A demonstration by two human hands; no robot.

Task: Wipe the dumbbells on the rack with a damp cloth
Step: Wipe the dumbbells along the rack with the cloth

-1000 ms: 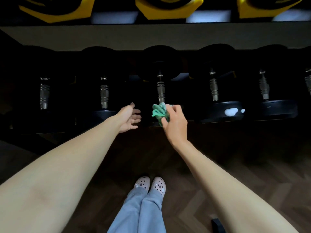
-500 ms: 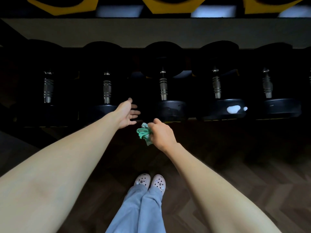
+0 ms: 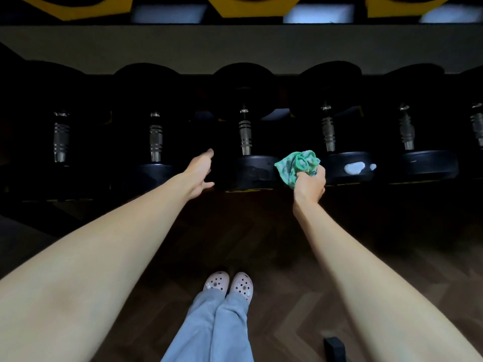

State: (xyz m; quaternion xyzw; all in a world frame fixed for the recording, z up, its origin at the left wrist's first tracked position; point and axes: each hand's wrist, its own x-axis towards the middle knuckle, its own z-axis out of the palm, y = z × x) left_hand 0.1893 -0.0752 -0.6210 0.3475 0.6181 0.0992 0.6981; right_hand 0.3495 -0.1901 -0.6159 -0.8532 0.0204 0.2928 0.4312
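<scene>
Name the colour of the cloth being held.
The cloth is mottled green, clearest in the head view.

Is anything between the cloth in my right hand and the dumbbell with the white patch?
Nothing visible. The right hand holds the cloth bunched just left of that dumbbell, at its near head, with no object between them.

A dim, dark herringbone wood floor [image 3: 261, 231] spreads on the near side of the left hand [image 3: 199, 173] and right hand [image 3: 310, 184], a small black block [image 3: 333, 348] lies on it well behind the right hand, and a flat grey band [image 3: 235, 48] runs beyond both.
</scene>
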